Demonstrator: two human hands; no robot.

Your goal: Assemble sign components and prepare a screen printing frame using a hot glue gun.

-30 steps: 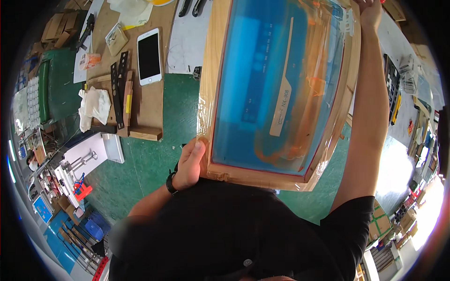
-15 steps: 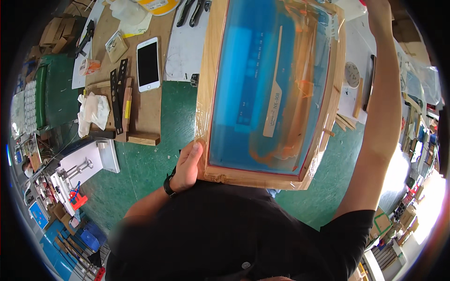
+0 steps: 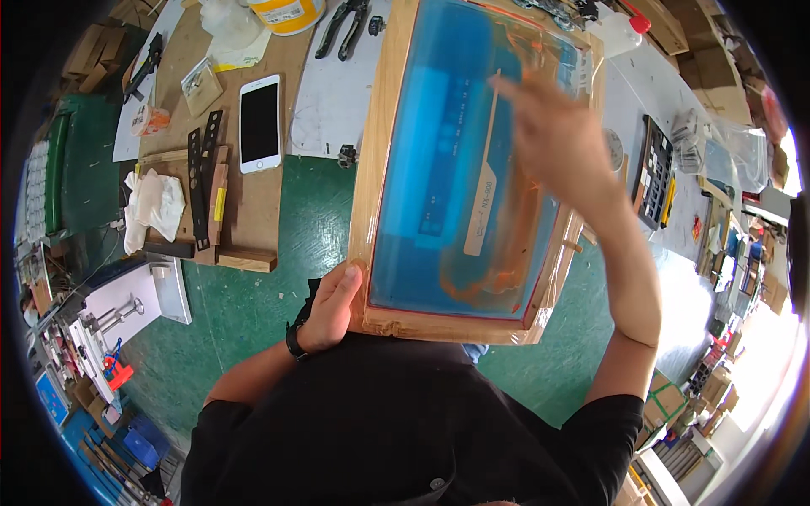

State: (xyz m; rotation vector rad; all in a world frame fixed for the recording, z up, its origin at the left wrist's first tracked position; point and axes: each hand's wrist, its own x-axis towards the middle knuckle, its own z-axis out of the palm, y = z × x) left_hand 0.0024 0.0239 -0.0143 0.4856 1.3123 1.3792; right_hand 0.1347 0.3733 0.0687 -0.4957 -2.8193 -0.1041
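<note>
A wooden-framed printing screen (image 3: 377, 169) with a blue mesh (image 3: 447, 177) stands tilted in front of me, its near edge resting against my body. Orange ink is smeared across the mesh's lower right. My left hand (image 3: 332, 305) grips the frame's near left corner. My right hand (image 3: 553, 139) hovers over the mesh's upper right, blurred, fingers spread and holding nothing.
On the green bench (image 3: 261, 312) to the left lie a white phone (image 3: 260, 123), a wooden board (image 3: 253, 202), black metal strips (image 3: 198, 190), a crumpled white cloth (image 3: 153, 202), pliers (image 3: 342, 29) and a yellow tub (image 3: 287, 13). A calculator (image 3: 654, 173) sits at the right.
My right hand has let go of the frame's far right corner and come down over the mesh. The screen and my left hand have stayed put.
</note>
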